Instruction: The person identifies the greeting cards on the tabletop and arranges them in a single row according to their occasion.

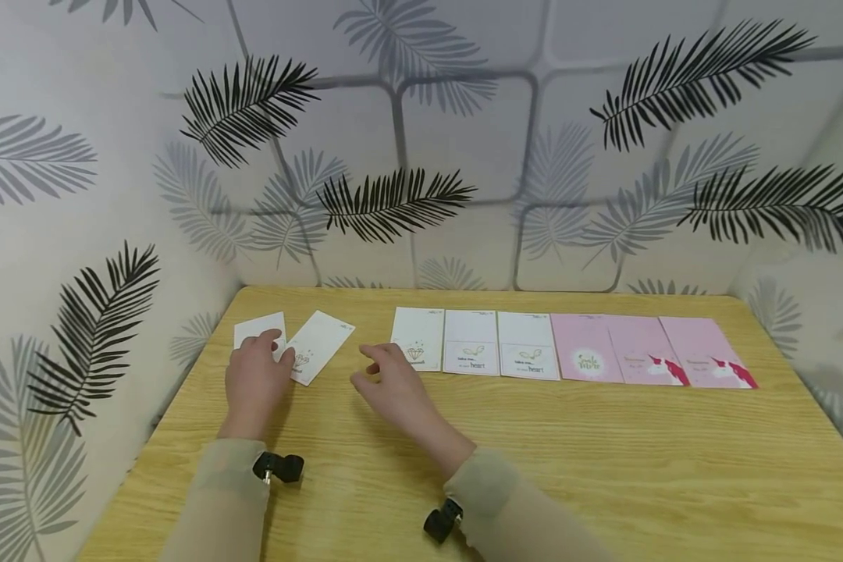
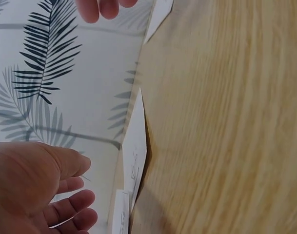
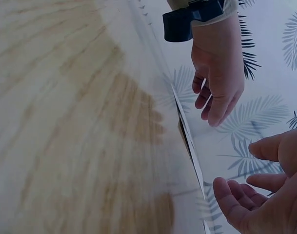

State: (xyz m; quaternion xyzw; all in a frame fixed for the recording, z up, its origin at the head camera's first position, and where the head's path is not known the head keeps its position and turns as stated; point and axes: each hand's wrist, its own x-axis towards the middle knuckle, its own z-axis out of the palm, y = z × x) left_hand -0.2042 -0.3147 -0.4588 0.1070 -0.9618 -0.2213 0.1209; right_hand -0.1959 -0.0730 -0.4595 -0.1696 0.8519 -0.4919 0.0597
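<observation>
Leafy-walled wooden table (image 1: pixel 604 468): left hand (image 1: pixel 253 382) fingers relaxed, pinning loose white cards (image 1: pixel 319 343); right hand (image 1: pixel 393 386) loosely spread beside card row (image 1: pixel 569 347).

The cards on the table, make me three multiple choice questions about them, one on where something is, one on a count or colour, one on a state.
1. Where do the pink cards lie in the row?
A. at its right end
B. at its left end
C. in its middle

2. How many cards make up the row on the table?
A. four
B. six
C. nine

3. What is the left hand doing?
A. lifting a pink card
B. gripping the table edge
C. resting on two loose white cards

Answers: 1 A, the three pink ones follow the white cards. 2 B, three white plus three pink. 3 C, its relaxed fingers lie over the loose pair, left of the row.
</observation>
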